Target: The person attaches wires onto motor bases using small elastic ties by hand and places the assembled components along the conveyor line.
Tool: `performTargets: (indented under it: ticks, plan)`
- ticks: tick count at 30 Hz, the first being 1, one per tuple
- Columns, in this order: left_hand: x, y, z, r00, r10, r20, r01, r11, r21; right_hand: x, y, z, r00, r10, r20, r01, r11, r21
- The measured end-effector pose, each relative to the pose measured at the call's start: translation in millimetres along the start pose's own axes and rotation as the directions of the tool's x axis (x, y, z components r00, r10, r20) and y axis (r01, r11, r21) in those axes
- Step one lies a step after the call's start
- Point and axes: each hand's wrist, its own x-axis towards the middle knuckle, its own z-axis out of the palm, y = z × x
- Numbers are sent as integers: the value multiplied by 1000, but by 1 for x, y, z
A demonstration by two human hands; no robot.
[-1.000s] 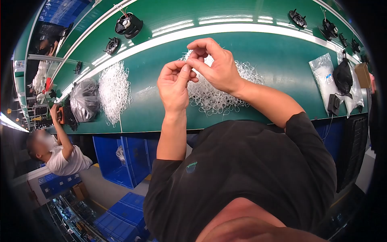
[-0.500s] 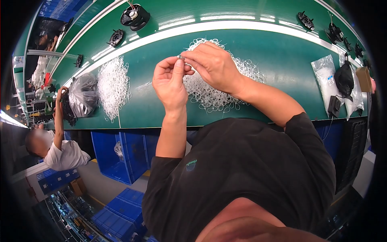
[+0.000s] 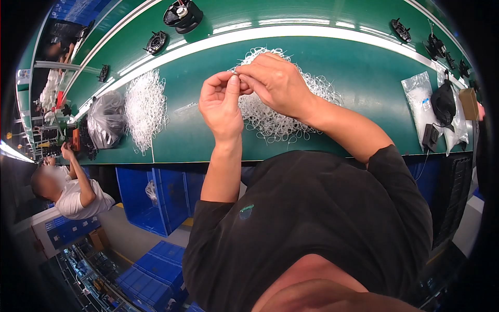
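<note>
In the head view, the left hand (image 3: pixel 222 106) appears to pinch a tiny piece (image 3: pixel 236 73), too small to identify, between thumb and forefinger; the right hand's (image 3: pixel 278 86) fingertips meet there too, though whether they grip it I cannot tell. A heap of white loops (image 3: pixel 273 125) lies below and behind the fingers, a second heap (image 3: pixel 145 109) well to their left. Such fine work likely wants a steady left pinch, small right-hand movements, and fingertips clear of the loops.
</note>
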Motion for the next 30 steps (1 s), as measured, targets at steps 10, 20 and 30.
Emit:
performTargets:
  ticks: [10,20,30]
  plan:
    - [-3,-3,-5,1000,-10,-5,10,995,98,-3,1,4,1000,-23,1,23,1000,4]
    - [-6,-6,-8,997,-44,56,37,992,117,-2,-2,1,991,128,27,-130,989,77]
    - [-11,-6,-4,997,-69,36,66,993,95,1,-6,-6,964,249,91,-263,942,207]
